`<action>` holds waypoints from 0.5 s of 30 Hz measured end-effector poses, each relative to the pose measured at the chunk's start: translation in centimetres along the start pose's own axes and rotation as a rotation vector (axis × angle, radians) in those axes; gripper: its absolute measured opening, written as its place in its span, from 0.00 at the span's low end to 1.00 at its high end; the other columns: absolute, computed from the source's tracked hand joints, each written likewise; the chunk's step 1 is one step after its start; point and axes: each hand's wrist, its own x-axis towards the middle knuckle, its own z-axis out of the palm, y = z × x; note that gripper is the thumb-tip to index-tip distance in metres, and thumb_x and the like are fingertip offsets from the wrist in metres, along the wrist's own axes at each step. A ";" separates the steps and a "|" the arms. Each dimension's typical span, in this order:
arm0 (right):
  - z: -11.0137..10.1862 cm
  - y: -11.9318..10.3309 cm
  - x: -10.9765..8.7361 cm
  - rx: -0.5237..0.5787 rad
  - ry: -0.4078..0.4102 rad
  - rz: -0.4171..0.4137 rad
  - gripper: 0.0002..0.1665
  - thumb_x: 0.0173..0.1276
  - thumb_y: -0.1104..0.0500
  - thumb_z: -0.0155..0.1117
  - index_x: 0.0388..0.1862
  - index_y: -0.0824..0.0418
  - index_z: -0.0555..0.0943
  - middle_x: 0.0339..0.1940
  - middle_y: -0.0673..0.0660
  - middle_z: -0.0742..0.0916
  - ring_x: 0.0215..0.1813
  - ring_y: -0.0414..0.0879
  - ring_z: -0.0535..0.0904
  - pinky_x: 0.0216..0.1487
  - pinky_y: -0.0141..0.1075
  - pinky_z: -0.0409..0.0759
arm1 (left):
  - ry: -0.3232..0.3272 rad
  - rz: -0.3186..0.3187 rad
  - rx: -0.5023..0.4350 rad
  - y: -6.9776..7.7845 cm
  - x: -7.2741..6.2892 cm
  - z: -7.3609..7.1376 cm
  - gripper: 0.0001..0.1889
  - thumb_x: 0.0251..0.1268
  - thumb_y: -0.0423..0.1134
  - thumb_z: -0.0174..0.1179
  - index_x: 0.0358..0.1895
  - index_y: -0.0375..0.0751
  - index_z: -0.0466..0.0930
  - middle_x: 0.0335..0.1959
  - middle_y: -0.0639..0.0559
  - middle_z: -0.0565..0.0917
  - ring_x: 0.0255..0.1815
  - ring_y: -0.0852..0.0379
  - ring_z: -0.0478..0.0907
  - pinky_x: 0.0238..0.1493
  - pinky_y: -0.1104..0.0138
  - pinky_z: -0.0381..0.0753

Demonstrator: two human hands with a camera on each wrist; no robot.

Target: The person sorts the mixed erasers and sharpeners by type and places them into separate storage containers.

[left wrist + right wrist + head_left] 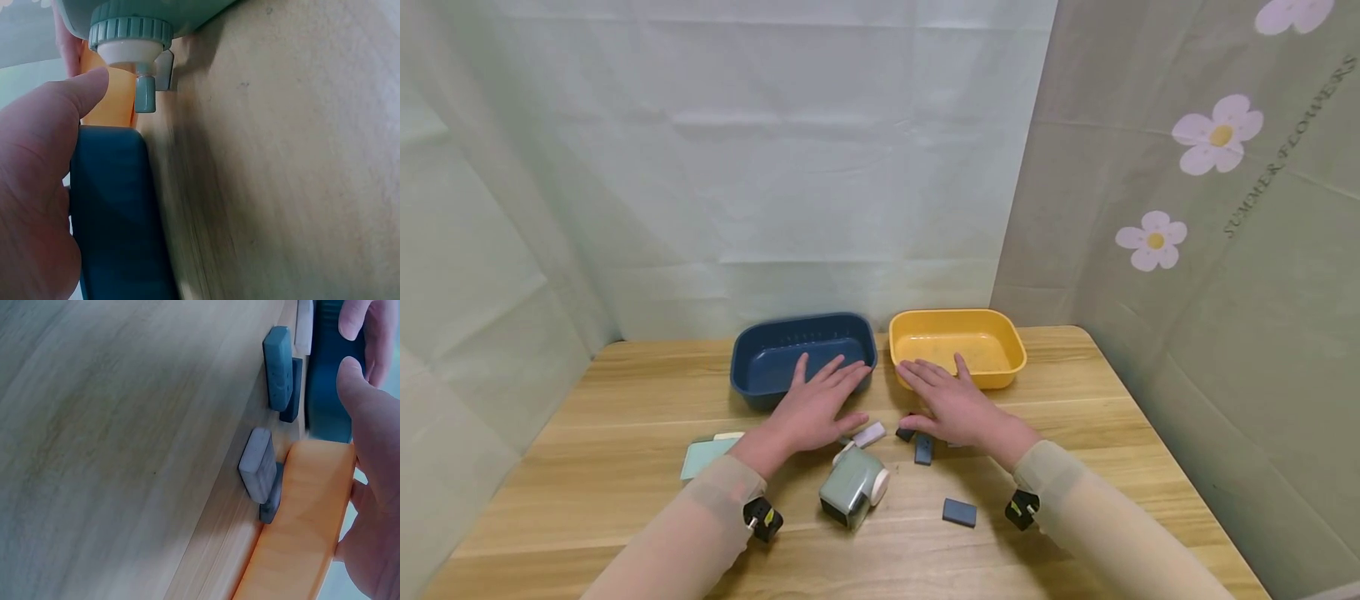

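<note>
My left hand (812, 412), fingers spread and straight, hovers over the near side of the dark blue basin (756, 371). My right hand (958, 411) is likewise stretched out, its fingertips at the near left rim of the yellow basin (1000, 381). Both hold nothing; whether they touch the rims I cannot tell. Below and between them lies a boxy grey-green object (856, 479) with round white parts; the left wrist view shows its ribbed green ring (130, 32) and a small peg (145, 94). Near the right hand lie a dark block (923, 449) and a pale block (870, 434).
A light teal flat piece (703, 458) lies left of the left forearm. Another dark block (959, 512) sits nearer the front. More small blocks, one a grey block (257, 465), lie before the yellow basin. Cloth walls (775, 167) stand behind and beside the wooden table (587, 467).
</note>
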 end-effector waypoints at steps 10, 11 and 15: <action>0.1 -0.3 0.4 -0.018 0.004 -0.010 0.54 0.81 0.29 0.63 0.93 0.54 0.59 0.89 0.56 0.68 0.89 0.56 0.62 0.82 0.78 0.47 | 0.007 0.010 -0.001 -0.2 0.4 0.2 0.43 0.80 0.62 0.66 0.88 0.48 0.64 0.87 0.50 0.67 0.89 0.40 0.57 0.82 0.25 0.33; 0.1 -0.3 0.4 -0.021 0.002 -0.010 0.54 0.81 0.29 0.63 0.93 0.54 0.59 0.89 0.56 0.69 0.88 0.56 0.62 0.82 0.78 0.47 | 0.008 0.011 -0.001 -0.2 0.5 0.2 0.43 0.80 0.62 0.66 0.88 0.48 0.64 0.87 0.50 0.67 0.89 0.40 0.57 0.82 0.25 0.33; 0.2 -0.4 0.5 -0.029 0.003 -0.008 0.54 0.81 0.29 0.63 0.92 0.55 0.60 0.89 0.55 0.69 0.88 0.56 0.62 0.82 0.78 0.48 | -0.004 -0.011 0.023 -0.1 0.5 0.3 0.43 0.81 0.64 0.63 0.89 0.50 0.63 0.88 0.49 0.64 0.90 0.40 0.54 0.82 0.25 0.33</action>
